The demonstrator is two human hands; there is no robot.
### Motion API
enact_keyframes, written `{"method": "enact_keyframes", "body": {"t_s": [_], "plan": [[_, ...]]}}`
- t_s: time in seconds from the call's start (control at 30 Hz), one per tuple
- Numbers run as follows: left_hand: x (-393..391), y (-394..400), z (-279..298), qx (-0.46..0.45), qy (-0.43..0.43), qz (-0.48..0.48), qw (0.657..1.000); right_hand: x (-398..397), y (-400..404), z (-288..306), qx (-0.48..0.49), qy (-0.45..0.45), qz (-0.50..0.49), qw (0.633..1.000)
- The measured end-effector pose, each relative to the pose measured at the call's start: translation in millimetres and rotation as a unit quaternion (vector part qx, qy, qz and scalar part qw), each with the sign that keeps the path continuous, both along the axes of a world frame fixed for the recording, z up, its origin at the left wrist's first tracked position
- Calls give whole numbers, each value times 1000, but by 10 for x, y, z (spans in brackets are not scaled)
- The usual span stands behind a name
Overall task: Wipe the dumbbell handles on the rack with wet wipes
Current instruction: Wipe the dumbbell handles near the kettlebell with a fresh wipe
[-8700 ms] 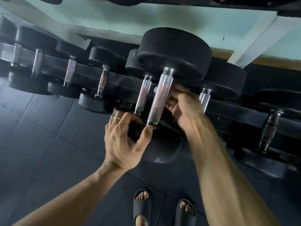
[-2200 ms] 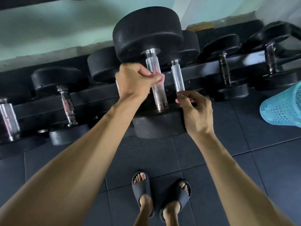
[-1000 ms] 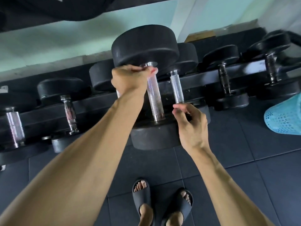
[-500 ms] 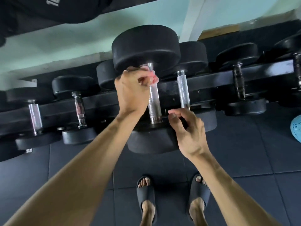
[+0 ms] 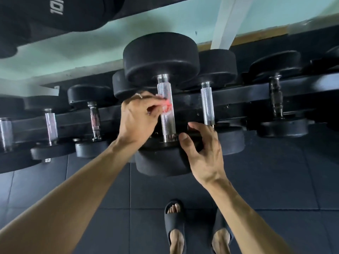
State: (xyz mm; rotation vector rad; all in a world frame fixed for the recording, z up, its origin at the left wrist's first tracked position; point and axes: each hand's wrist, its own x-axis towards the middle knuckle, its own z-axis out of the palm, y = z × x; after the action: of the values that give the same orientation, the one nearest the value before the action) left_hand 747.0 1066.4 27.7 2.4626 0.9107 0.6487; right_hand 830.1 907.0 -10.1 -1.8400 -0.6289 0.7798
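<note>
On the rack's (image 5: 238, 99) lower rail, near its middle, the largest dumbbell (image 5: 161, 57) lies with its knurled steel handle (image 5: 166, 110) pointing toward the camera. At the handle's left side the left hand (image 5: 137, 118) pinches a small pale wipe (image 5: 166, 105) with a reddish tint between thumb and fingertips, pressing it against the upper half of the bar; that grip is clamped on the wipe. Lower down, the right hand (image 5: 203, 149) rests with curled fingers and thumb on the near black weight head (image 5: 161, 162), beside the handle's base, its grip loose and apart. A second knurled handle (image 5: 207, 105) stands just right of the first. Feet in dark slides (image 5: 173, 222) stand on the black floor tiles (image 5: 275, 180).
</note>
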Motion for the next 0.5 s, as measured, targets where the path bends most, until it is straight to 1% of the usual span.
{"method": "enact_keyframes", "body": {"t_s": [0.07,0.17,0.23,0.3,0.33,0.43,0.5], "plan": [[21,55,39,8,6,-16,1000,-4,5,21,-16,16,7,1000],[274,158,50,45,-14,-11,999,-2,3,15,-19,27,12,999],[354,139,20,93,1,8,996,-2,1,12,-20,36,9,999],[284,81,-7,117,25,5,993,-4,0,11,-23,36,7,999],[212,43,-15,115,36,-10,993,-4,0,12,-26,35,6,999],[36,51,23,89,60,-104,989,-10,1,31,-27,36,0,999],[98,195,66,118,66,-145,980,-16,9,40,-28,35,-7,999]]}}
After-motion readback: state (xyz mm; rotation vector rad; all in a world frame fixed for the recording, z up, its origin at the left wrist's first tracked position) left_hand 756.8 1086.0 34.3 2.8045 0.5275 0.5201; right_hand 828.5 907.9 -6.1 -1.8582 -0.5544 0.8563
